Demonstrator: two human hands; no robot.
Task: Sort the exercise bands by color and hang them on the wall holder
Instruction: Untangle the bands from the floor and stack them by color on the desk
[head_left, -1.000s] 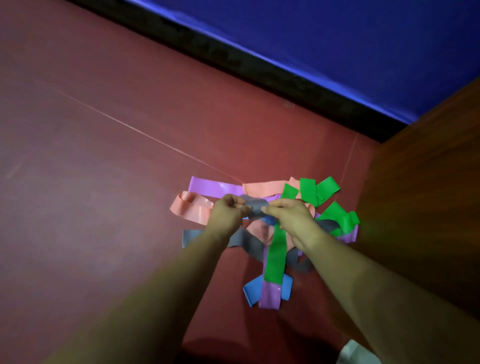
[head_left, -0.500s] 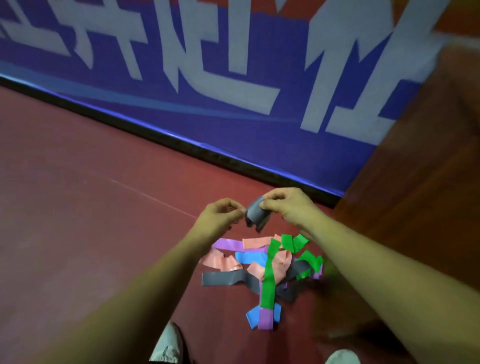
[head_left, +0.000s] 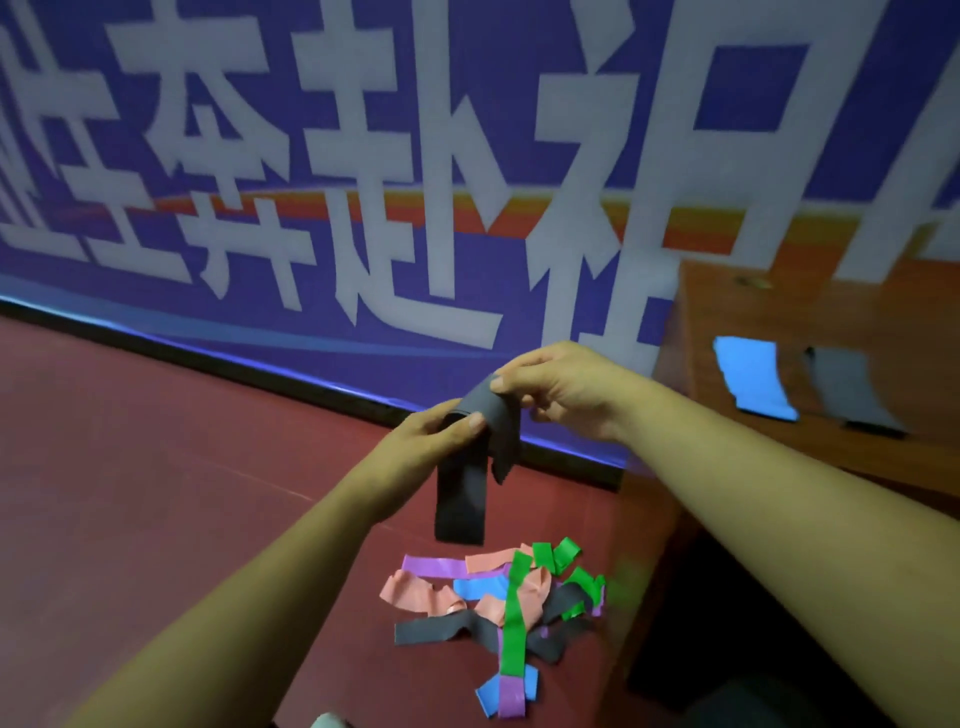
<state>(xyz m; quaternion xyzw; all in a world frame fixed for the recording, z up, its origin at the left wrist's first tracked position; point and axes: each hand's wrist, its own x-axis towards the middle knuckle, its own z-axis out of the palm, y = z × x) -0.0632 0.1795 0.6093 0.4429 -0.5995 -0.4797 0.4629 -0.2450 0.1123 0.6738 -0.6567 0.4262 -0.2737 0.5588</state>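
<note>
Blue banner (head_left: 753, 93) w/ white chars, red floor (head_left: 156, 493), wood table (head_left: 883, 312)

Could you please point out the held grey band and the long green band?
held grey band (head_left: 460, 499): head view, on its hanging end.
long green band (head_left: 514, 623): head view, on its middle stretch.

Floor (head_left: 156, 493): dark red, smooth, stretching across the near left. Banner (head_left: 415, 332): blue, bearing large white characters, covering the far wall, with an orange stripe (head_left: 691, 228) running across it. Baseboard (head_left: 260, 375): black, lining the wall's foot. Tabletop (head_left: 883, 301): brown wood, standing at the right.
</note>
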